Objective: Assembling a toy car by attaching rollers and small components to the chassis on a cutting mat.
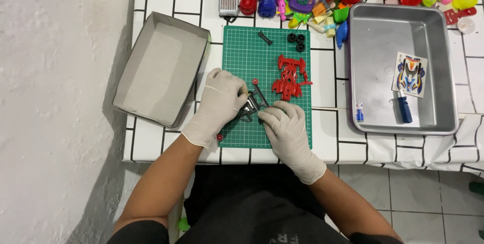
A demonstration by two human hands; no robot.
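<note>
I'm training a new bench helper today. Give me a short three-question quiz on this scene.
1. True or false: the red car body lies on the green cutting mat.
2. Where is the blue-handled screwdriver? A) cardboard box B) metal tray C) mat
3. What do the left hand and right hand hold between them?

Key: 1 true; 2 B; 3 a small dark chassis part.

Even, bright light falls on my work; everything near my grip is sharp. Soft shadows lie left of the cardboard box (161,70), and the metal tray (375,37) to the right shows mild glare.
</note>
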